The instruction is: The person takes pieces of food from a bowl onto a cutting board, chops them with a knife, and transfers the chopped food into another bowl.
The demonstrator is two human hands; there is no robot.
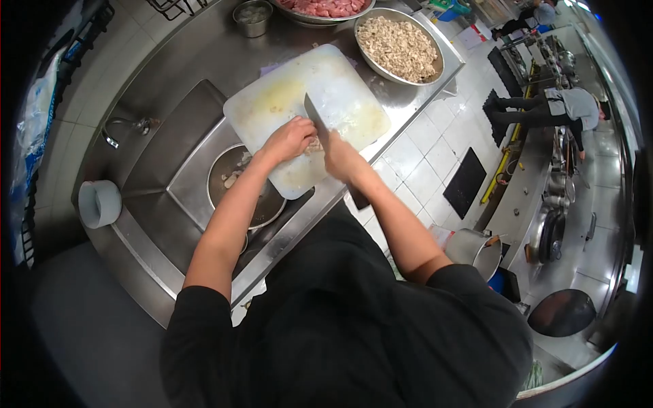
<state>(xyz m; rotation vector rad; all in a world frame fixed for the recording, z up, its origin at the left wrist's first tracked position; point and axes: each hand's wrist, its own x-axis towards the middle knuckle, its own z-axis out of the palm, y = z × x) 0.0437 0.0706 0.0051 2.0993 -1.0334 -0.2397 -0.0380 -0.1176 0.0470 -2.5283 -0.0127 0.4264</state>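
My right hand [341, 158] is wrapped round the handle of a cleaver [317, 117], its blade standing over the white cutting board [272, 102]. Beside the blade, my left hand [291, 138] has its fingers curled down on small pale pieces of food [313, 145], which it partly hides. Yellowish stains mark the board. Under the board's near left edge, a metal bowl [219, 178] in the sink holds a few pale pieces.
A bowl of chopped pale food [398, 49] stands beyond the board, near a bowl of raw meat [323, 7] and a small metal container [252, 19]. A faucet [111, 141] is at the left. Another person [575, 109] bends by the stoves at right.
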